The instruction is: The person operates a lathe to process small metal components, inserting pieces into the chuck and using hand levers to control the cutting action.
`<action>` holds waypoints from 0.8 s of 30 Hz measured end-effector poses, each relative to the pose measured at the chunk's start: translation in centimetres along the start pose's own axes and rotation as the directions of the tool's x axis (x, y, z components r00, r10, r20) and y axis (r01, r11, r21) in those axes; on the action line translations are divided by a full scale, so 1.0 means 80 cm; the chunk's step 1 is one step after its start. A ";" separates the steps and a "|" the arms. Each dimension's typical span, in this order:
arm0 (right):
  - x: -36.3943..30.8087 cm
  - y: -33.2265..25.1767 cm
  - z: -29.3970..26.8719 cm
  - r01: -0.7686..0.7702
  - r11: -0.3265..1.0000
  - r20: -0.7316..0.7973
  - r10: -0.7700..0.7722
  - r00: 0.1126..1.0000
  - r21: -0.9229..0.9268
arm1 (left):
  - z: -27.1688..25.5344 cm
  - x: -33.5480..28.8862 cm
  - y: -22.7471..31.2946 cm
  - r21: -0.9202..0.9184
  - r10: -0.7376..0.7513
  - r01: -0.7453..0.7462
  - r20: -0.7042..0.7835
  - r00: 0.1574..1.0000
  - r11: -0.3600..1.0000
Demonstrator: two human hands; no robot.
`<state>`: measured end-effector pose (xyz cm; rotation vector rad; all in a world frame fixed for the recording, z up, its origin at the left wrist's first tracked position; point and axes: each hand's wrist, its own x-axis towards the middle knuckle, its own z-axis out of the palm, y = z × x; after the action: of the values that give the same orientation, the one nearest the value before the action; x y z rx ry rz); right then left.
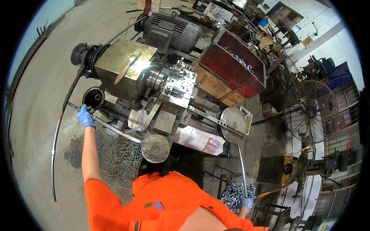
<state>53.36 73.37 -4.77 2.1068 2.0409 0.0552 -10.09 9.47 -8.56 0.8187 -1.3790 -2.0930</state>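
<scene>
My left hand (85,117), in a blue glove, is closed round a long metal lever (119,133) beside a dark round cup-shaped part on the machine. The lever's lower end meets a round metal disc (155,148). Down at the right, my right hand (246,203), also gloved in blue, grips the lower end of another metal lever (241,165). That lever rises to a round plate (232,119) with a perforated bar across it. Between my arms stands a greasy lathe-like machine, with a chuck (154,79) facing a shiny metal block (179,85).
A basin (227,198) of small metal parts sits by my right hand. Metal shavings (123,159) cover the floor near my left arm. Behind the machine are a motor (171,32) and a red bin (235,63); a caged fan (310,111) stands at right.
</scene>
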 end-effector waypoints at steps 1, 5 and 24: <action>0.000 0.002 0.000 0.003 1.000 -0.004 -0.003 1.000 0.009 | 0.002 -0.003 0.002 -0.001 0.000 0.000 0.001 1.000 1.000; 0.004 0.008 0.007 -0.024 1.000 -0.011 0.024 1.000 0.013 | 0.004 -0.003 0.002 -0.003 -0.005 0.005 -0.001 1.000 1.000; 0.014 0.027 0.021 0.060 0.997 -0.028 -0.061 0.998 -0.046 | 0.003 0.001 -0.003 0.024 0.021 -0.022 0.012 1.000 0.999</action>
<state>55.80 74.24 -6.16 2.0284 2.0983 0.1225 -10.29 9.64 -8.70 0.7992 -1.4158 -2.0716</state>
